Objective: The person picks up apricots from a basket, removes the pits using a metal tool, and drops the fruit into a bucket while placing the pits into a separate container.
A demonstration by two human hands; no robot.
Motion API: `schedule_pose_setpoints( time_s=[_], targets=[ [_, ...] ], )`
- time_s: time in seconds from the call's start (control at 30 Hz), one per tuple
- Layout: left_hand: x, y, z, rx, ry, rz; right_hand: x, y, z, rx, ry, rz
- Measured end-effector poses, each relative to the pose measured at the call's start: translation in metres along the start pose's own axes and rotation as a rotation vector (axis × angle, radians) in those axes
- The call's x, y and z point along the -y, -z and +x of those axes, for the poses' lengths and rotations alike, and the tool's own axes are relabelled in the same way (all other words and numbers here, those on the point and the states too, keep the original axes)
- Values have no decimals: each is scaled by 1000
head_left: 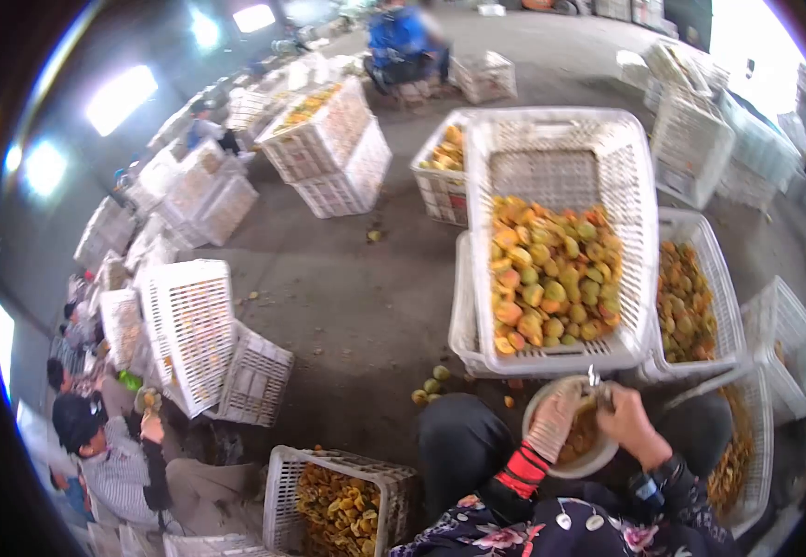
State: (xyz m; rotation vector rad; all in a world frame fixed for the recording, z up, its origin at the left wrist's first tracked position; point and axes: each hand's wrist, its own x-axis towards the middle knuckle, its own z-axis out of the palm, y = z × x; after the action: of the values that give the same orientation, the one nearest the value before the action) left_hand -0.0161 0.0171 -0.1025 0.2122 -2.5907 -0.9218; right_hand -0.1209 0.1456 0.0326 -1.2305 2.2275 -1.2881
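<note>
Over a round white bucket (594, 462) between the knees, my left hand (553, 421) looks gloved, with a red band at the wrist. Its fingers are bent close to a small metal tool (593, 376); what they hold is too small to make out. My right hand (627, 422) is closed beside it at the bucket's right side, around something hidden. Brownish contents lie in the bucket. Just beyond stands a tilted white crate (560, 116) with yellow-green and orange fruit (551, 278) in its nearer part.
A crate of fruit (686, 302) stands at the right, and cut orange pieces (732, 455) fill another below it. A crate of cut pieces (338, 506) is at the lower left. A seated person (110, 455) works at the left. Loose fruit (432, 385) lies on the floor.
</note>
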Motion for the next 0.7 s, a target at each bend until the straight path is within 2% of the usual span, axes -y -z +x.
schedule_pose_setpoints(
  time_s=[0.07,0.1,0.13,0.17,0.2,0.27,0.37,0.4,0.47,0.53,0.6,0.7],
  targets=[
    [-3,9,7,-17,454,-1083,-14,35,9,-187,-126,-133],
    [-26,34,17,-138,556,-1240,-12,56,18,-341,-204,-202],
    [-54,64,28,-275,657,-1384,-46,79,21,-473,-190,-397],
    [-59,76,29,-230,724,-1442,-22,94,33,-595,-198,-452],
    [-60,80,30,-217,729,-1428,-36,103,37,-624,-124,-366],
    [-57,78,29,-228,754,-1440,-44,91,52,-532,-167,-303],
    [-55,74,29,-308,746,-1392,-65,33,83,-203,-325,-443],
    [-56,81,30,-307,730,-1289,-54,10,93,-155,-225,-353],
    [-44,68,26,-327,707,-1407,-59,-32,119,-1,-113,-364],
    [-42,71,28,-371,714,-1498,-73,-76,142,23,3,-447],
    [-37,70,28,-421,716,-1506,-72,-95,160,73,60,-454],
    [-32,75,27,-517,722,-1344,-74,-105,175,192,92,-504]
  ],
)
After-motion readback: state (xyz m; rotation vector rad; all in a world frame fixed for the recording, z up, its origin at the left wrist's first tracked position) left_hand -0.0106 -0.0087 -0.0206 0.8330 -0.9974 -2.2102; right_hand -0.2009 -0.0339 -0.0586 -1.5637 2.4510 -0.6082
